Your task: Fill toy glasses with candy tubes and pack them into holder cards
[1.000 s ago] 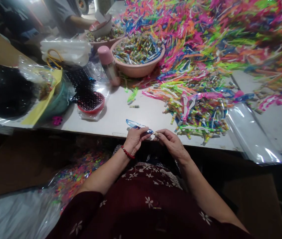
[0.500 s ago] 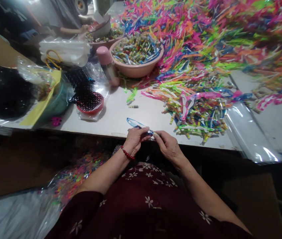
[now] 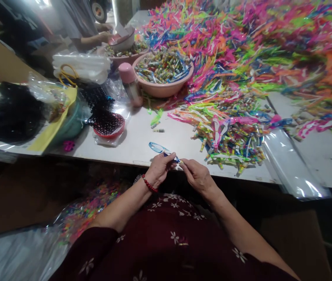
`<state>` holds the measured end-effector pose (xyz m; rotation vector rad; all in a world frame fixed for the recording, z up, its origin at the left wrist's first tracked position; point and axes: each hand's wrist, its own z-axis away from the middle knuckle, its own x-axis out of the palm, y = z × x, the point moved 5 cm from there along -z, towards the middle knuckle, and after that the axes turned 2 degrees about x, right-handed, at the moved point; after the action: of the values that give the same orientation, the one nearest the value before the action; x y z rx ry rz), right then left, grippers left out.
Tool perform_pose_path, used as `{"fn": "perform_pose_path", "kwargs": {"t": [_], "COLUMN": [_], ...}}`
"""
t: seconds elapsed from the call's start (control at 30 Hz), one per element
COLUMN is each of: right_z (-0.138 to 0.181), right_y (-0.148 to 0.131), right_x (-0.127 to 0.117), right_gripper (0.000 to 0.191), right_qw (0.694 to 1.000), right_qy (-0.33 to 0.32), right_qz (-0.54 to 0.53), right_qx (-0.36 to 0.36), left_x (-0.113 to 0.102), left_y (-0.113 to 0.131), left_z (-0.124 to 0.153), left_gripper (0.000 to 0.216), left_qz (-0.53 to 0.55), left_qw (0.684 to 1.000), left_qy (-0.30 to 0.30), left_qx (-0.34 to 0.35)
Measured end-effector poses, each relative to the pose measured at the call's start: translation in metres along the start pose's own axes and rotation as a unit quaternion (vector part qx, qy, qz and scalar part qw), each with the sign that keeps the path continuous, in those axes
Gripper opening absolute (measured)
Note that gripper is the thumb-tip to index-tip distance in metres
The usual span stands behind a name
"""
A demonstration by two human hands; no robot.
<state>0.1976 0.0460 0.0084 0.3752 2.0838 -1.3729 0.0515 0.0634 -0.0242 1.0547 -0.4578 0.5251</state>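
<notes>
My left hand (image 3: 160, 168) is closed on a blue plastic strip (image 3: 157, 146), which sticks out past the fingers toward the table. Close beside it, my right hand (image 3: 197, 174) pinches a small pale cylinder (image 3: 181, 163) at the strip's right end. Fingers partly hide where strip and cylinder meet. Just beyond the hands, a small patterned roll (image 3: 159, 130) lies loose on the white table (image 3: 136, 150). To the right is a heap of similar rolls with coloured strips (image 3: 230, 144).
A pink basin (image 3: 163, 90) full of rolls stands beyond, beside a pink-capped bottle (image 3: 130, 84). Leftward are a red dish (image 3: 116, 130) with black netting, a green basin (image 3: 69, 125) and a black bag (image 3: 13, 113). Clear plastic sheets (image 3: 295, 162) overhang the right edge. Another person's arm (image 3: 95, 40) reaches in at the back.
My view has shifted slightly, so the table sits a little lower. Both hands keep their hold, and the right fingers have closed in nearer the left, covering more of the pale cylinder.
</notes>
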Motion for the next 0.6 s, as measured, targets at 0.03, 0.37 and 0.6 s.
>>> {"fn": "perform_pose_path", "kwargs": {"t": [0.03,0.37,0.6], "right_z": [0.0,-0.011,-0.056], "right_y": [0.0,0.008,0.047], "right_x": [0.001,-0.022,-0.144], "right_gripper": [0.031,0.029,0.04], "right_qw": [1.0,0.998,0.903], "right_qy": [0.004,0.053,0.327], "right_qz": [0.007,0.011,0.272], "right_qx": [-0.005,0.013,0.063], "left_x": [0.001,0.011,-0.031], "left_y": [0.0,0.006,0.06], "left_z": [0.0,-0.009,-0.056], "left_gripper": [0.042,0.046,0.011], "left_qz": [0.003,-0.1,-0.339], "left_qw": [1.0,0.991,0.904], "left_qy": [-0.003,-0.068,0.105], "left_qx": [0.0,0.056,0.237]}}
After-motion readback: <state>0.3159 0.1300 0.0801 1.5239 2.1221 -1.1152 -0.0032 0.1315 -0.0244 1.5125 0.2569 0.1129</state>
